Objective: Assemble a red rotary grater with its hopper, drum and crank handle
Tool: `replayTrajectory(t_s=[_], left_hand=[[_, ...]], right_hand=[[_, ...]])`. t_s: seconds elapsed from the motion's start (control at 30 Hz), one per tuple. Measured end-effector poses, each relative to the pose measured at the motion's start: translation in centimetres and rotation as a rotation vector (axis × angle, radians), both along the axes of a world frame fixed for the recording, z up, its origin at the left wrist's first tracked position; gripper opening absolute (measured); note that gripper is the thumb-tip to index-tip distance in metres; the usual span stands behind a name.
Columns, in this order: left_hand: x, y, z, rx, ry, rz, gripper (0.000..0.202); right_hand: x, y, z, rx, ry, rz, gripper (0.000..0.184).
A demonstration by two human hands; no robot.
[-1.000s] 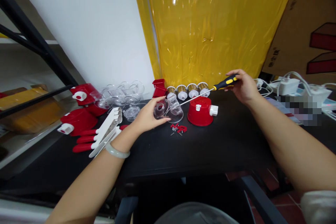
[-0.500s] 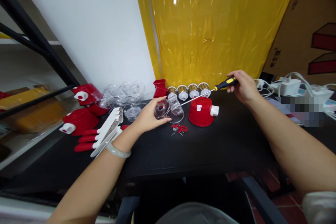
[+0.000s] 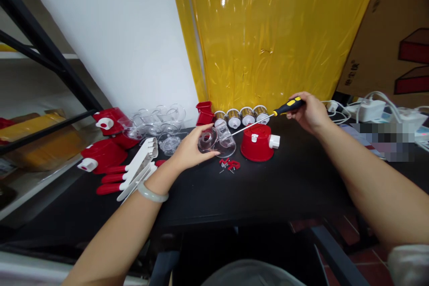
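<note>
The left hand (image 3: 191, 148) clasps a clear plastic part (image 3: 224, 137) over the black tabletop (image 3: 268, 192); the right hand (image 3: 311, 112) is wrapped around a screwdriver (image 3: 276, 112), which reaches that part; a red tub (image 3: 257, 146) stands just to the right; red pieces (image 3: 233, 165) and screws (image 3: 221, 171) lie in front.

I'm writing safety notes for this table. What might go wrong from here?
The screwdriver, held by the right hand with its tip at the clear plastic part, might slip toward the left hand holding that part. The small red pieces lying loose nearby could be knocked and scattered.
</note>
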State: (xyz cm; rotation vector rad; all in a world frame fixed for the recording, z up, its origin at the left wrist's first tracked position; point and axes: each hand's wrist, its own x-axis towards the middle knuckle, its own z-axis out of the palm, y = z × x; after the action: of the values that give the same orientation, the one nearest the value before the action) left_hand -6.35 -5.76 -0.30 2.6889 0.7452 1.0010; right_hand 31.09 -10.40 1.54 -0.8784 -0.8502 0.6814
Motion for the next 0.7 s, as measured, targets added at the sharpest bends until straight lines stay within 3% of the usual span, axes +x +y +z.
replayTrajectory(t_s=[0.47,0.7], left_hand=[[0.0,0.0,0.0,0.002,0.000,-0.004,0.079],[0.0,0.1,-0.1,0.004,-0.001,-0.004,0.078]], right_hand=[[-0.3,0.1,0.1,0.069,0.019,-0.065,0.006],[0.9,0.3,0.3,0.081,0.073,-0.124,0.005]])
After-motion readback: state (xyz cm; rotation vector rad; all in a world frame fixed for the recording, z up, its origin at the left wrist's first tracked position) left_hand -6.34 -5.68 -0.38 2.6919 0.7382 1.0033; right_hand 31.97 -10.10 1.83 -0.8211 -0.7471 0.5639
